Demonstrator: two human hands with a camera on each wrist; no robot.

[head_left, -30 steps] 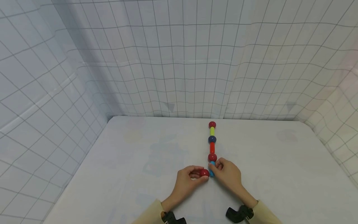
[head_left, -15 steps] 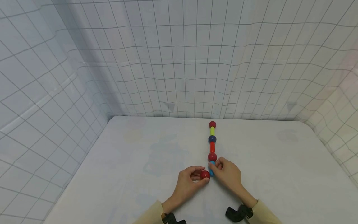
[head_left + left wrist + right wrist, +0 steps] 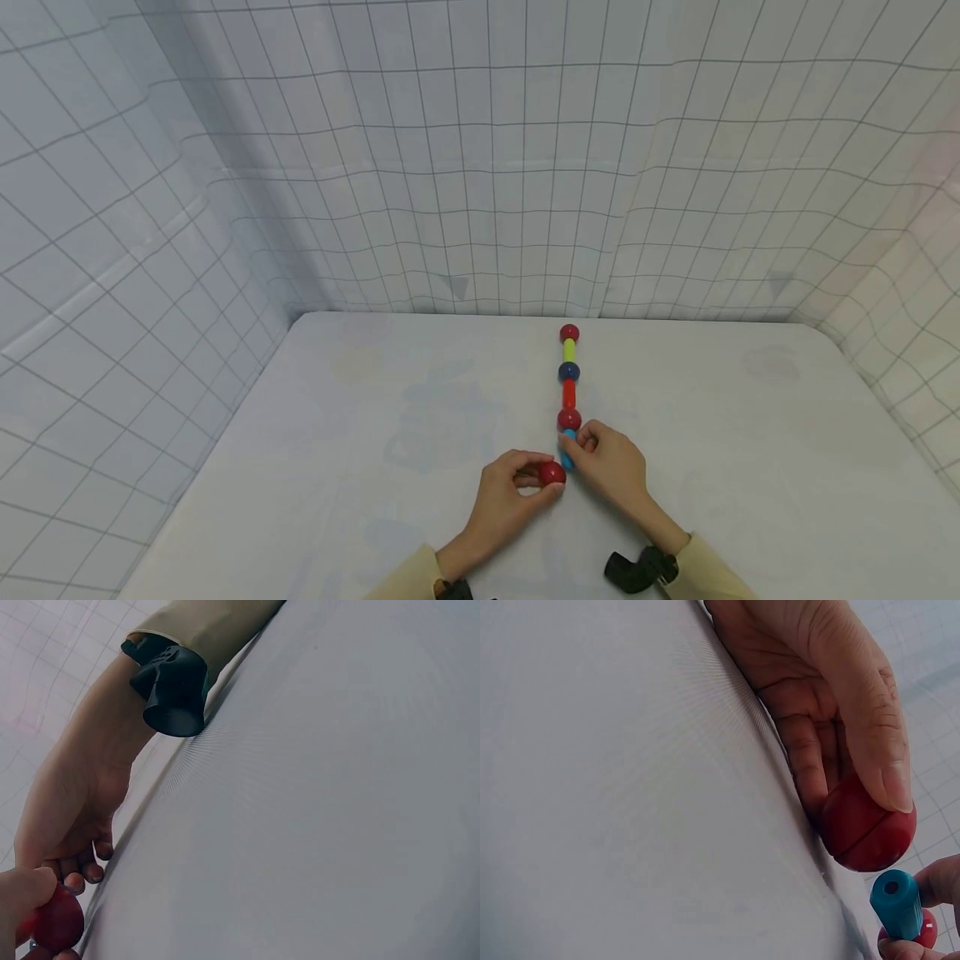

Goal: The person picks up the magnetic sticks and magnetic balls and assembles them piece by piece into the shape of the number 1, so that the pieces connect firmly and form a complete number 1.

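A straight chain of balls and short rods lies on the white table. From its far end come a red ball [image 3: 569, 333], a yellow-green rod [image 3: 569, 351], a dark blue ball [image 3: 569, 372], a red rod [image 3: 569, 395], another red ball [image 3: 569, 419] and a blue rod [image 3: 567, 458]. My right hand [image 3: 611, 462] pinches this blue rod, whose near end shows a round hole in the right wrist view. Between thumb and fingers, my left hand [image 3: 506, 496] holds a loose red ball [image 3: 870, 829], marked by a seam. That ball is just beside the rod's free end, a small gap apart.
The white table [image 3: 337, 433] spreads out on both sides of the chain. White cloth walls with a dark grid [image 3: 487, 167] rise behind it and at the left and right. Each wrist wears a black camera mount [image 3: 637, 571].
My left hand has shifted slightly toward me and to the right with its red ball. The right hand and the chain have barely moved.
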